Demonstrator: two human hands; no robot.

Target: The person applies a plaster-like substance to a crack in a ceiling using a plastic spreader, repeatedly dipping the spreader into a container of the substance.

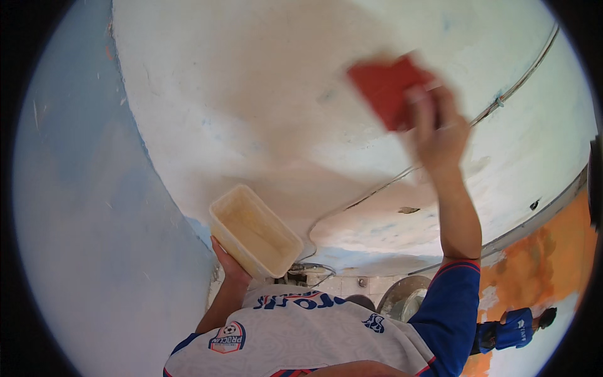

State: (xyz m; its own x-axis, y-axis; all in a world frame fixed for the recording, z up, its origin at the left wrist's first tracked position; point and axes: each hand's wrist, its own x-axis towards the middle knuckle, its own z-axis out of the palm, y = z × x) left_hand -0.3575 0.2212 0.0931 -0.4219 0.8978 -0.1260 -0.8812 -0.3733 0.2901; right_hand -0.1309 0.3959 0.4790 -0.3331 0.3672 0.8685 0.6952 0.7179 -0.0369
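Note:
My right hand is raised in front of the pale wall, its fingers closed round a red flat piece with straight edges. Motion blurs both, so I cannot tell whether the piece touches the wall or exactly what kind it is. Lower down, my left hand grips a cream rectangular plastic tub from its left side. The tub is tilted with its mouth showing, and a pale coating covers the inside.
A thin cable runs diagonally across the pale wall, with small holes below it. The bluish wall meets it in a corner at left. At right are an orange wall and another person in a blue shirt. A round container stands below.

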